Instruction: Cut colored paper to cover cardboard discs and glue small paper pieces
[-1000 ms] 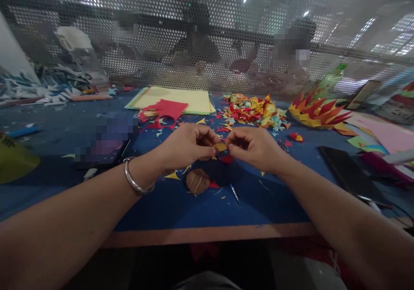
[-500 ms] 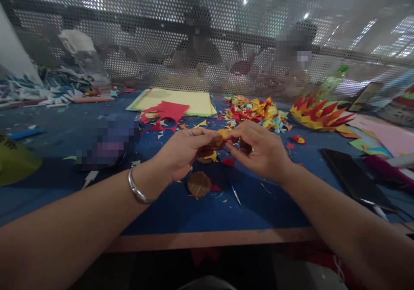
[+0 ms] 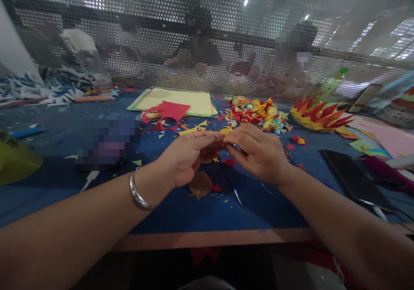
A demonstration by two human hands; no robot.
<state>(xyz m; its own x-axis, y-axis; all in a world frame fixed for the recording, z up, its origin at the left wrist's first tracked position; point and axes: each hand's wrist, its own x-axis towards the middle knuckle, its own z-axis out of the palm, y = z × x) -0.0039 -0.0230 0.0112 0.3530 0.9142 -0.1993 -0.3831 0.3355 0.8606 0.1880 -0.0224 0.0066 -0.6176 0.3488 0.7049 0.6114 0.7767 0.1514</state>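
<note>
Beyond the round brown disc [image 3: 201,185], a small yellow paper piece [image 3: 225,131] sits raised at the fingertips of the left hand [image 3: 184,155] and right hand [image 3: 261,152]. The two hands meet, both pinching it, so neither is nearer; fingers hide its long axis. Against half a second ago, less yellow shows, the right fingers covering more of it.
</note>
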